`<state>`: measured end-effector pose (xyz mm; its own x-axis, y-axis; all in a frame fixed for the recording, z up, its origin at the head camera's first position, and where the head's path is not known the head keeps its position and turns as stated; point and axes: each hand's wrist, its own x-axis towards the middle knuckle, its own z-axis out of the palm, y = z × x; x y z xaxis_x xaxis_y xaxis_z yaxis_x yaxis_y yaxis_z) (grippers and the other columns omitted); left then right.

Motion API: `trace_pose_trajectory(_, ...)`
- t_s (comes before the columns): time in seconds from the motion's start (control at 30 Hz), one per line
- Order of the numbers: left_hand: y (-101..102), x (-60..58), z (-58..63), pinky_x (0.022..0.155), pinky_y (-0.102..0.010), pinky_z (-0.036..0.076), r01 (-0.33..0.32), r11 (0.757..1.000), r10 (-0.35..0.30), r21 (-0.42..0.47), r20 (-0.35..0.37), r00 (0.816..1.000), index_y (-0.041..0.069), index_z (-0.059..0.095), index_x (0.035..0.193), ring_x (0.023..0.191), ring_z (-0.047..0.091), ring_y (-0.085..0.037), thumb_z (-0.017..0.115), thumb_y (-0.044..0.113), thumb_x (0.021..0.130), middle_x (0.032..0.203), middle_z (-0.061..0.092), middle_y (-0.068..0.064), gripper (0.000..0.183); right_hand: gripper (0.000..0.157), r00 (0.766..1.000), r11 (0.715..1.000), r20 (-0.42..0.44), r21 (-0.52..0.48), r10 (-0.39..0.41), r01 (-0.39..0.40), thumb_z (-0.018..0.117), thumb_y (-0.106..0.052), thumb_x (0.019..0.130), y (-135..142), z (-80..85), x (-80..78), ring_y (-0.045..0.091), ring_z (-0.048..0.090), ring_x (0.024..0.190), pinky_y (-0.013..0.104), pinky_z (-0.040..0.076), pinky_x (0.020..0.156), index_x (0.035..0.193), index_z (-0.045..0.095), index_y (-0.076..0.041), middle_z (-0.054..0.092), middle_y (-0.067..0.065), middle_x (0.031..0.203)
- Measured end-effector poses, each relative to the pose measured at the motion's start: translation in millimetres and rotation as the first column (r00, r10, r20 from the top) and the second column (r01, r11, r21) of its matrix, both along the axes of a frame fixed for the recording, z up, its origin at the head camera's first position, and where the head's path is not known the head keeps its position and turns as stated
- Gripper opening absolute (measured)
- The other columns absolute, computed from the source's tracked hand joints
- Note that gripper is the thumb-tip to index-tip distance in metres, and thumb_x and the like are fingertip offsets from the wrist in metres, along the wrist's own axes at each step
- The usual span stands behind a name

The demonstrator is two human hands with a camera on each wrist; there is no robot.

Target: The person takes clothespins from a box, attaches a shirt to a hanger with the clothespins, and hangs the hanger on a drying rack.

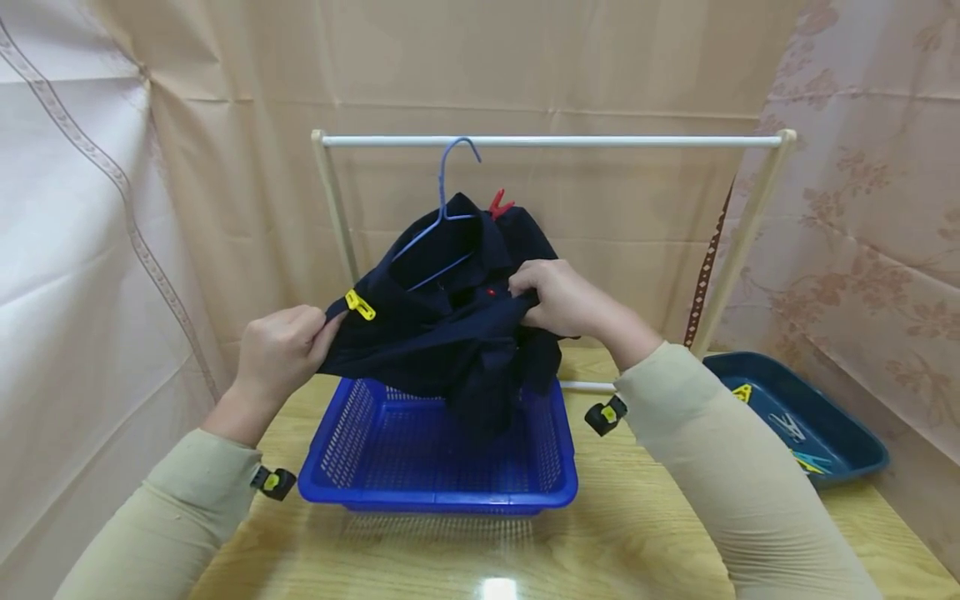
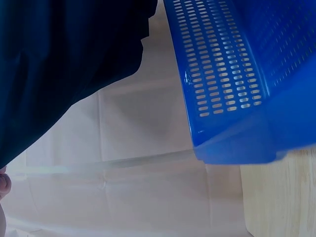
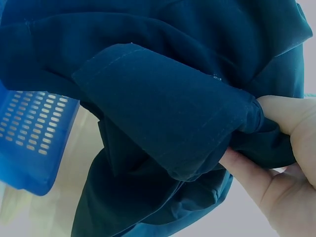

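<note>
A dark navy shirt (image 1: 450, 333) with a collar hangs on a blue wire hanger (image 1: 442, 179), held up over the blue basket. My left hand (image 1: 277, 354) pinches the shirt's left side, just beside a yellow clothespin (image 1: 361, 305) clipped on the fabric. With my right hand (image 1: 562, 300) I grip the shirt's front on the other side; in the right wrist view, thumb and fingers (image 3: 247, 170) close round a bunched fold. A red clothespin (image 1: 500, 205) sits at the far shoulder. The hanger's hook overlaps the white rail in the head view.
The blue perforated basket (image 1: 442, 498) stands on the wooden table (image 1: 600, 533) under the shirt. Behind it is a rack with a white rail (image 1: 600, 142). A dark teal tray (image 1: 862, 442) at the right holds several clothespins (image 1: 787, 427). Curtains hang at the back and sides.
</note>
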<state>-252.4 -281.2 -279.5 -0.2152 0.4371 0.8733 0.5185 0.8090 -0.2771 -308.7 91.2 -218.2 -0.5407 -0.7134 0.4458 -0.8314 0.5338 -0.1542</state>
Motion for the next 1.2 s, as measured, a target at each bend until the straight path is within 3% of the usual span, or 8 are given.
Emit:
trace_pose_trajectory(0.57, 28, -5.4, 3.1, 0.038, -0.027, 0.016, 0.052, 0.999, -0.051, 0.017, -0.046, 0.998, 0.013, 0.036, 0.058, 0.040, 0.026, -0.013, 0.059, 0.022, 0.090, 0.052, 0.028, 0.003, 0.040, 0.020, 0.992, 0.993, 0.053, -0.010, -0.116, 0.117, 0.075, -0.004, 0.075, 29, 15.9, 10.9, 0.020, 0.052, 0.082, 0.035, 0.044, 0.075, 0.072, 0.061, -0.018, 0.060, 0.000, 0.095)
trace_pose_trajectory(1.03, 52, -8.3, 7.6, 0.038, -0.028, 0.020, 0.082, 0.995, -0.082, 0.050, -0.013, 0.997, 0.012, 0.035, 0.058, 0.040, 0.028, -0.015, 0.060, 0.020, 0.090, 0.052, 0.029, 0.001, 0.041, 0.017, 0.991, 0.992, 0.048, -0.018, -0.123, 0.124, 0.076, -0.005, 0.076, 54, 27.1, 14.8, 0.021, 0.056, 0.088, 0.039, 0.046, 0.081, 0.075, 0.063, -0.016, 0.062, 0.002, 0.098)
trace_pose_trajectory(1.2, 64, -10.8, 8.9, 0.037, -0.029, 0.023, 0.110, 0.992, -0.108, 0.061, -0.034, 0.994, 0.011, 0.037, 0.058, 0.040, 0.032, -0.017, 0.063, 0.018, 0.088, 0.052, 0.035, -0.001, 0.040, 0.017, 0.987, 0.988, 0.057, -0.024, -0.149, 0.150, 0.076, -0.004, 0.076, 66, 29.3, 15.9, 0.021, 0.056, 0.089, 0.040, 0.046, 0.082, 0.077, 0.065, -0.016, 0.063, 0.003, 0.098)
